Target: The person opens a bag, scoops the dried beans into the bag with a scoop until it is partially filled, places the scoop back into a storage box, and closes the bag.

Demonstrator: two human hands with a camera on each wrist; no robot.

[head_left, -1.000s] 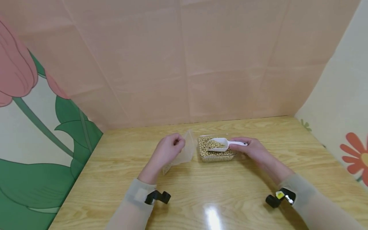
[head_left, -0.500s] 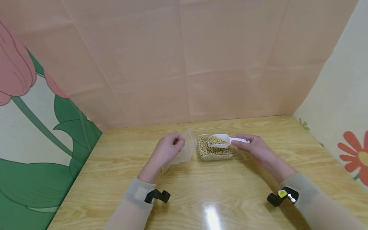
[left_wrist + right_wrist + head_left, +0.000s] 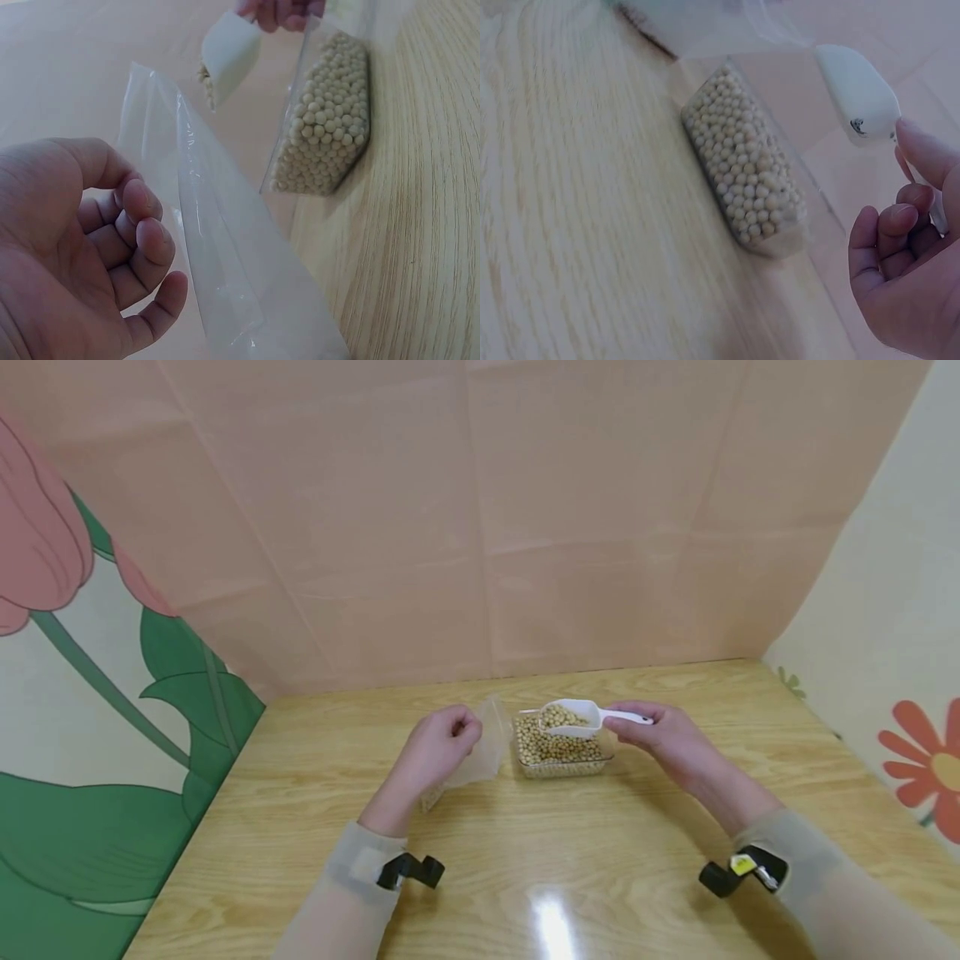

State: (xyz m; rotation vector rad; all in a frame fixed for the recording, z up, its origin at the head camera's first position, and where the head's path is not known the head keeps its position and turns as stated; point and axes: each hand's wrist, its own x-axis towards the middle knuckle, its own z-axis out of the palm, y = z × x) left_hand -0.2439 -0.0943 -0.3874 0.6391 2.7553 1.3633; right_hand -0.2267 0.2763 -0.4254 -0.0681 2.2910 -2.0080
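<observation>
My right hand [image 3: 660,735] grips the handle of a white scoop [image 3: 588,717], loaded with soybeans [image 3: 558,718]. The scoop is raised over a clear plastic box [image 3: 562,770] of soybeans. In the right wrist view the scoop [image 3: 859,94] shows its underside, with thumb and fingers around its handle. My left hand [image 3: 442,747] has curled fingers and pinches the edge of a translucent plastic bag [image 3: 483,756] left of the box. The left wrist view shows the bag [image 3: 232,247] upright beside the fingers; the pinch point itself is partly hidden.
The box and bag are on a wood-grain table [image 3: 495,860]. A pink sheet [image 3: 480,527] hangs behind the table's back edge. Flower-printed panels stand on the left [image 3: 97,710] and right [image 3: 862,635].
My right hand has lifted the scoop of soybeans up out of the box, slightly back and to the right. The left hand and bag have stayed almost still.
</observation>
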